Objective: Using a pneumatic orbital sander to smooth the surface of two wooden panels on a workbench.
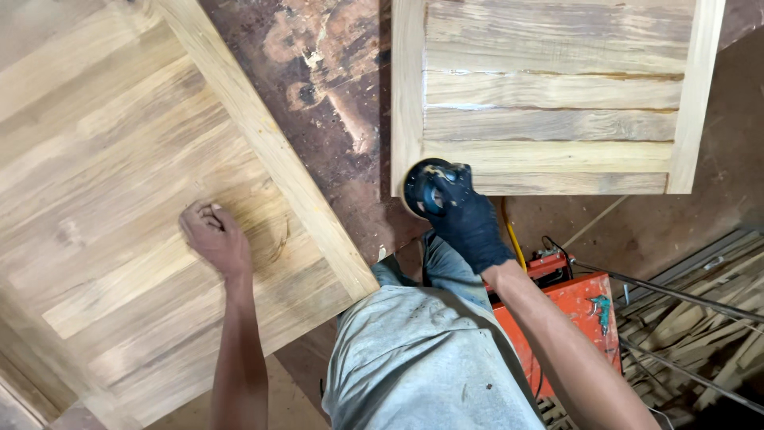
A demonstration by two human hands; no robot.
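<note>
**Hands on two wooden panels, one gloved on a sander**

Our right hand [465, 227], in a dark glove, is wrapped around a round blue and black sander [428, 188], fingers closed over its top. We have the sander pressed at the lower left corner of the framed wooden panel [549, 95], where the pale frame rail meets the bottom rail. That panel lies flat, its inner field made of horizontal boards of mixed tone, some pale, some greyer.

Our left hand [213, 237] is bare and rests on the large oak panel [119, 175] to the left, fingers curled under so the knuckles and fingertips touch the wood; it holds nothing. This panel sits at an angle to the other, its light border strip running diagonally between the two hands. A faint curved mark shows in the wood just right of the hand.

Between the panels lies a stained brown work surface [334, 87]. Below us we see grey trousers [422, 358], and beside the right forearm an orange machine [573, 310] with a yellow cable [512, 239]. Wooden offcuts [700, 326] are heaped at the lower right, crossed by thin metal rods [668, 295].
</note>
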